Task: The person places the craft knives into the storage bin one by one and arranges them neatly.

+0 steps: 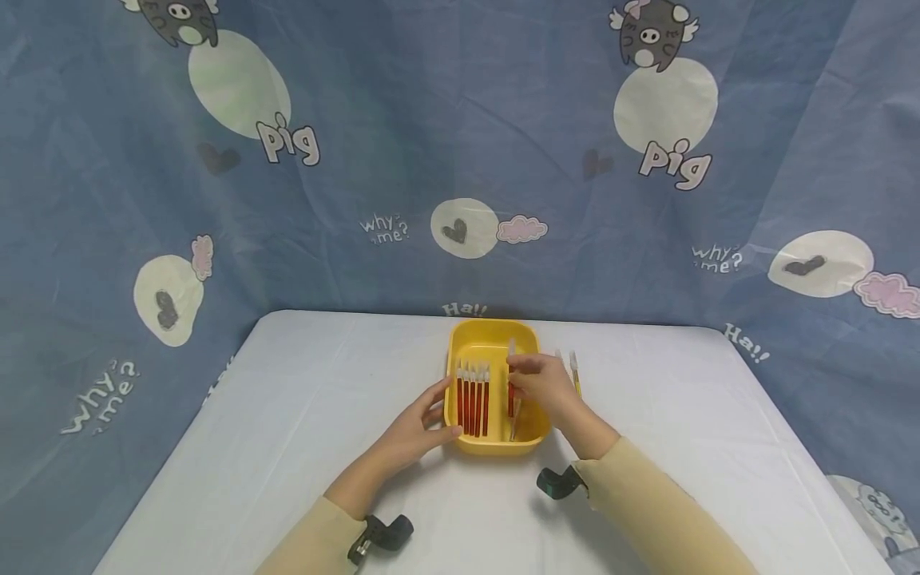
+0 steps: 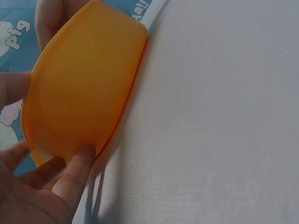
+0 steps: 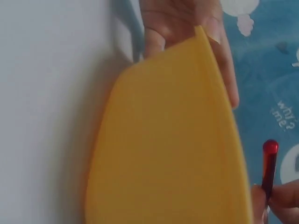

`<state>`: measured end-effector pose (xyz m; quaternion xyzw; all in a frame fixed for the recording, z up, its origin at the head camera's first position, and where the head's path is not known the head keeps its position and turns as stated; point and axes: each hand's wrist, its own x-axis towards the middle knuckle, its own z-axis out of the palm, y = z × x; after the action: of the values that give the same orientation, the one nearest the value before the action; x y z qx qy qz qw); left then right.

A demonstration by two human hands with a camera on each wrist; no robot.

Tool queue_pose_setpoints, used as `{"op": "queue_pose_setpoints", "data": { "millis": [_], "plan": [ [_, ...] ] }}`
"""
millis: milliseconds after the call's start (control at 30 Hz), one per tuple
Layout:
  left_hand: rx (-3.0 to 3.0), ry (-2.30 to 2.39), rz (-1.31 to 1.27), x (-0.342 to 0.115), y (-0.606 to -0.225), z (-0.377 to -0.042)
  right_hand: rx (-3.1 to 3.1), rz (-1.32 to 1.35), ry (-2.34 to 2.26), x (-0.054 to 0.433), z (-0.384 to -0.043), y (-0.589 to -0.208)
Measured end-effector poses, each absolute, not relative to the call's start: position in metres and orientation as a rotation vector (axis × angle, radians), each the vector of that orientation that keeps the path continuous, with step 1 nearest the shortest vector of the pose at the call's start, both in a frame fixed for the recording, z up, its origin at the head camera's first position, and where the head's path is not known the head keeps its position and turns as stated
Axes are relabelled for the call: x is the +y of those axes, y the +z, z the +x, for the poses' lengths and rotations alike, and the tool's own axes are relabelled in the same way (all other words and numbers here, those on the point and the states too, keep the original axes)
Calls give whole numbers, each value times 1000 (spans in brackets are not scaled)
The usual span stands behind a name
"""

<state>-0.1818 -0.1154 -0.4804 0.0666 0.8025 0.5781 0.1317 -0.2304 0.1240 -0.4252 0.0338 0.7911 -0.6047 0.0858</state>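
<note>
A yellow rectangular tray (image 1: 498, 449) sits on the table between both hands. Its left half holds several slim red-handled utensils (image 1: 470, 407) side by side, pale tips facing away. My left hand (image 1: 410, 435) rests against the tray's left side, the thumb at the near corner. In the left wrist view its fairly straight fingers (image 2: 77, 175) touch the outer wall. Over the tray's right half, my right hand (image 1: 542, 387) pinches another red-handled utensil (image 1: 511, 399) between thumb and fingers, its pale tip pointing away. The right wrist view shows that utensil's rounded red end (image 3: 270, 147).
Right of the tray, partly behind the right hand, a yellow-handled utensil (image 1: 576, 371) with a pale tip lies on the white table (image 1: 345, 375). A blue printed cloth (image 1: 402, 144) rises beyond the table's far edge.
</note>
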Motion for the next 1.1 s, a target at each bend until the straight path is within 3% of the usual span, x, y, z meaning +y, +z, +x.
{"op": "queue_pose_setpoints", "data": {
  "millis": [367, 1100],
  "plan": [
    [2311, 1691, 222, -116, -481, -181, 2393, 199, -1803, 104, -229, -437],
    [2341, 1684, 193, -115, -482, -182, 2527, 136, -1615, 92, -234, -457]
  ]
}}
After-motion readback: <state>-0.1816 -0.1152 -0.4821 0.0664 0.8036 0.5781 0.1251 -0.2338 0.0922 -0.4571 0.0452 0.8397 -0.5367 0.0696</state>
